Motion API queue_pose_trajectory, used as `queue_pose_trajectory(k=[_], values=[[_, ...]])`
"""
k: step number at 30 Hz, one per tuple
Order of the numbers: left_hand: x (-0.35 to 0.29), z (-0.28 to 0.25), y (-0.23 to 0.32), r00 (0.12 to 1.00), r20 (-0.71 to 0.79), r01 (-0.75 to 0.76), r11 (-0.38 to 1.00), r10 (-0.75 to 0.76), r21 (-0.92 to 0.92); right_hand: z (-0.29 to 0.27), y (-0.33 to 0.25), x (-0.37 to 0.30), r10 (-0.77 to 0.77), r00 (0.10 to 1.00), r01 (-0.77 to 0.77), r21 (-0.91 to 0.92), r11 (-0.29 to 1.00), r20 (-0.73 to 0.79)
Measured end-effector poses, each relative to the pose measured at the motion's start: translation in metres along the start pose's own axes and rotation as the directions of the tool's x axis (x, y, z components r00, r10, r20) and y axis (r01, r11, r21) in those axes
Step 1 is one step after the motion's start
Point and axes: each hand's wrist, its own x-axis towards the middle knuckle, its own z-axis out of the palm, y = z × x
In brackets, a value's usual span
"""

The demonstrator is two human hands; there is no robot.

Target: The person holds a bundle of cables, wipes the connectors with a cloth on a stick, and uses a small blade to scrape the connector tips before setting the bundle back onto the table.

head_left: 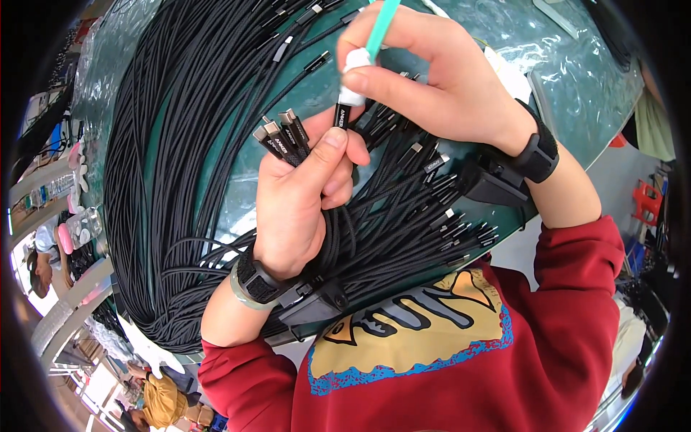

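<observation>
My left hand (291,209) is closed round a bunch of black braided cables, their metal-tipped plugs (283,137) sticking up past the thumb. Between its thumb and forefinger, one black cable plug (342,117) stands apart from the others. My right hand (453,86) pinches a green stick (382,27) with white, cloth-like wrapping (355,72) at its lower end. The white wrapping covers the tip of that single plug, so its metal end is hidden. My right thumb presses on the wrapping.
A large bundle of black cables (155,144) curves across the left of the green table (475,21). More cable ends (450,223) lie by my right forearm. Clear plastic film covers parts of the table. Two people are at the far left; a red stool (647,201) stands right.
</observation>
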Motion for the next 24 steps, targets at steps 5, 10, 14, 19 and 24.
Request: queue_pose_trajectory(k=[5,10,14,19,24], values=[[-0.002,0.000,-0.001,1.000,-0.001,-0.010,1.000,0.010,0.003,0.006,0.008,0.004,-0.406,0.909,0.380,-0.208,0.901,-0.098],[-0.002,0.000,0.002,1.000,0.003,0.004,1.000,-0.004,0.012,0.001,0.006,0.004,-0.390,0.915,0.353,-0.257,0.899,-0.107],[0.001,-0.005,0.007,0.988,0.079,0.141,0.981,-0.131,-0.136,0.001,0.007,0.003,-0.377,0.909,0.366,-0.095,0.926,-0.176],[0.001,-0.007,0.005,1.000,0.027,0.006,0.998,-0.005,-0.069,-0.005,-0.015,-0.006,0.344,0.937,-0.300,0.367,0.881,-0.060],[0.002,-0.001,0.003,0.981,-0.174,-0.064,0.989,0.087,0.131,0.008,-0.011,-0.009,0.277,0.956,-0.236,0.310,0.921,-0.096]])
